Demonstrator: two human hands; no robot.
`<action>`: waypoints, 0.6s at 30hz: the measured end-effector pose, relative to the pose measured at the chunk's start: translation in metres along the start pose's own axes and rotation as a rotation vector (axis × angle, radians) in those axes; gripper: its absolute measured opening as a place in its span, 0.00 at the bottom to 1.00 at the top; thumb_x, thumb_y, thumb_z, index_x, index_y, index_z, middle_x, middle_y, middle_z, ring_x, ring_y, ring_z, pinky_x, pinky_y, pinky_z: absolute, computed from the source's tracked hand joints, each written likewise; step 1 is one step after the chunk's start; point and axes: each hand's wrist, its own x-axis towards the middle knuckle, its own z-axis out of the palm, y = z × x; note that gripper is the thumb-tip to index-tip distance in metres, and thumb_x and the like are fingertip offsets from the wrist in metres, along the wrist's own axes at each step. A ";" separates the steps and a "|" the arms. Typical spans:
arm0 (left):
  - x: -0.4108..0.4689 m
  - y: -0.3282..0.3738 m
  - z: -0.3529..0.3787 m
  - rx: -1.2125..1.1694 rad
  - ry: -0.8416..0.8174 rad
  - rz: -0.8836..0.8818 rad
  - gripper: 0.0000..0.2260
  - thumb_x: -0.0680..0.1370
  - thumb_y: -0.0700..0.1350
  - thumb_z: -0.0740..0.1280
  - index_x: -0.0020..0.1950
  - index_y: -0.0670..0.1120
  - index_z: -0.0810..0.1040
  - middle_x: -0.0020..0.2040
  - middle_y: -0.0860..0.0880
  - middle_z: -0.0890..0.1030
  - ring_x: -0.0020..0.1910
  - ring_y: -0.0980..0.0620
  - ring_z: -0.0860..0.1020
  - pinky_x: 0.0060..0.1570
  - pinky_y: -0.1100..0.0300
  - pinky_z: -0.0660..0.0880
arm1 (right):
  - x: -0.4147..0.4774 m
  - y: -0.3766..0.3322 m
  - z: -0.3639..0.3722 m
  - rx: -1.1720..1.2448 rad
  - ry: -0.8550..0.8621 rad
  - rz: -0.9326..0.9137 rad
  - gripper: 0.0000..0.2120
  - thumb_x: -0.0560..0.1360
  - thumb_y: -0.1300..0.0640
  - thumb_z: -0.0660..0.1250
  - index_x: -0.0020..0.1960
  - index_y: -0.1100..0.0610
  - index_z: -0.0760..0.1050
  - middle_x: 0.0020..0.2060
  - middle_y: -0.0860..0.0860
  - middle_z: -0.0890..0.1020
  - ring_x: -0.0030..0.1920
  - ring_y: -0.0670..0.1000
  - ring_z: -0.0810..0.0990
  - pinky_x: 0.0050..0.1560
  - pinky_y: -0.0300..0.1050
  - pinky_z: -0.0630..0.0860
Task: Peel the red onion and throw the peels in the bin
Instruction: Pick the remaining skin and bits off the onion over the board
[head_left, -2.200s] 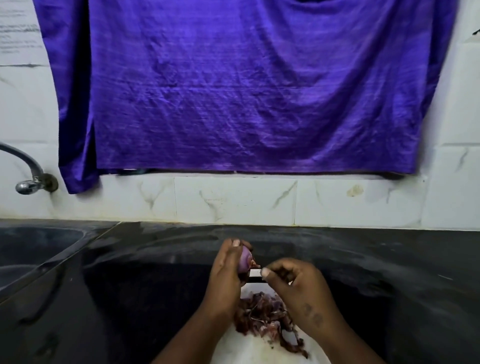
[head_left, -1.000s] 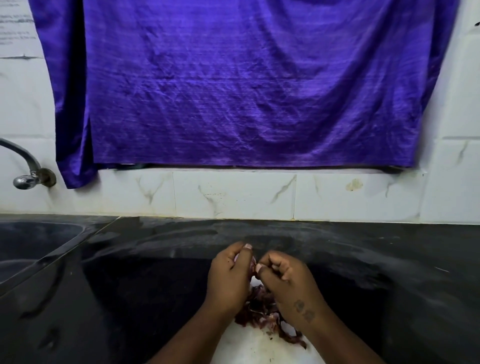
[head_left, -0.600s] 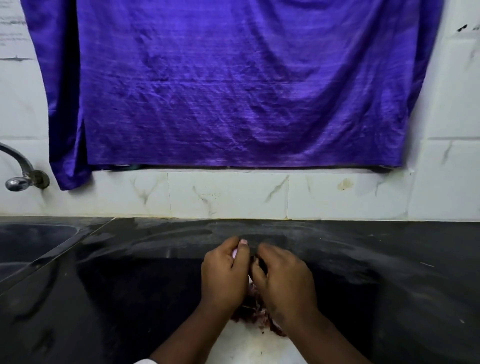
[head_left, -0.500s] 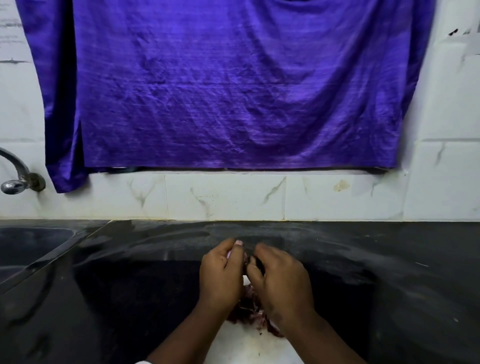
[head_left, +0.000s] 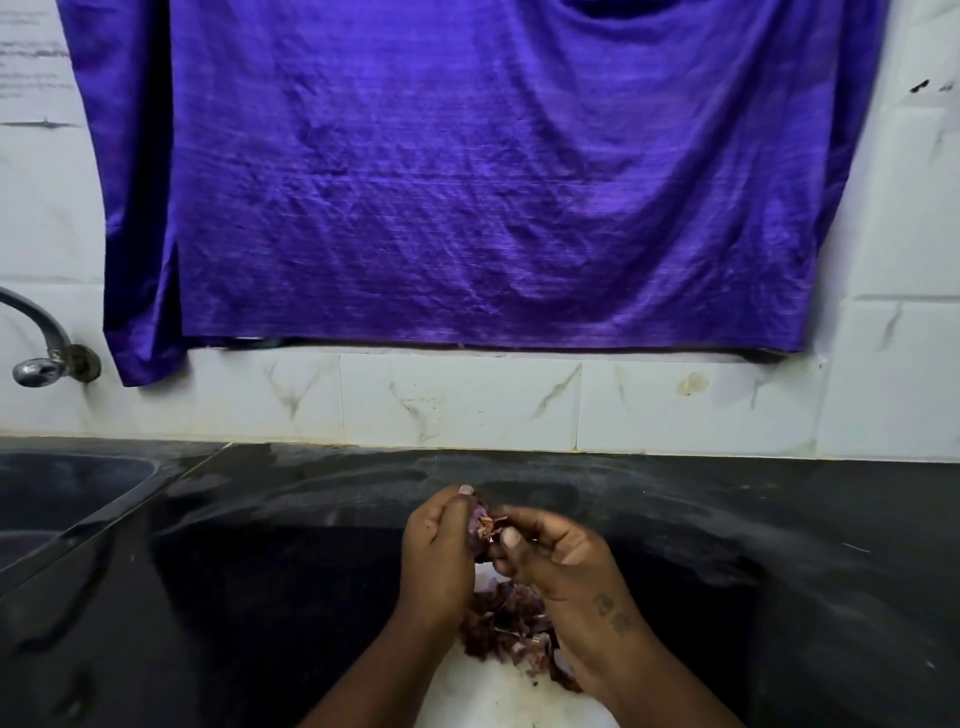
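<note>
left hand (head_left: 436, 558) cupped round red onion (head_left: 482, 526), right hand (head_left: 558, 564) pinching its skin, peels (head_left: 511, 626) piled below on worktop (head_left: 260, 571)

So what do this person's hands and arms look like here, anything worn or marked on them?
Both forearms are bare, with no sleeves, rings, bracelets or gloves visible. The right hand has a small dark tattoo-like marking near the wrist. The left hand shows no markings; fingernails look short and unpainted.

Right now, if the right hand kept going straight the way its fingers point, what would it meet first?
The right hand points up-left at the red onion, which it already touches. Next comes the left hand cupping the onion's far side, though depth is hard to judge.
</note>
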 end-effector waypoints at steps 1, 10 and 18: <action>0.000 0.000 0.000 0.018 -0.010 0.016 0.16 0.79 0.50 0.62 0.33 0.45 0.74 0.31 0.46 0.73 0.33 0.48 0.73 0.36 0.46 0.72 | 0.000 0.001 0.002 0.004 0.017 -0.018 0.08 0.75 0.63 0.73 0.52 0.57 0.85 0.45 0.55 0.89 0.44 0.50 0.88 0.45 0.40 0.81; -0.005 -0.004 0.000 0.288 -0.024 0.214 0.18 0.77 0.60 0.59 0.34 0.51 0.74 0.28 0.53 0.75 0.28 0.58 0.72 0.31 0.56 0.70 | 0.006 0.006 -0.003 -0.154 0.001 -0.137 0.03 0.77 0.66 0.70 0.49 0.64 0.82 0.41 0.56 0.88 0.41 0.48 0.86 0.43 0.38 0.80; 0.023 -0.014 -0.014 0.482 0.206 0.042 0.19 0.84 0.48 0.63 0.34 0.45 0.77 0.28 0.48 0.79 0.32 0.48 0.79 0.35 0.51 0.73 | -0.017 0.007 0.012 -0.191 -0.364 -0.028 0.06 0.77 0.62 0.71 0.43 0.54 0.83 0.35 0.56 0.84 0.32 0.48 0.80 0.35 0.39 0.76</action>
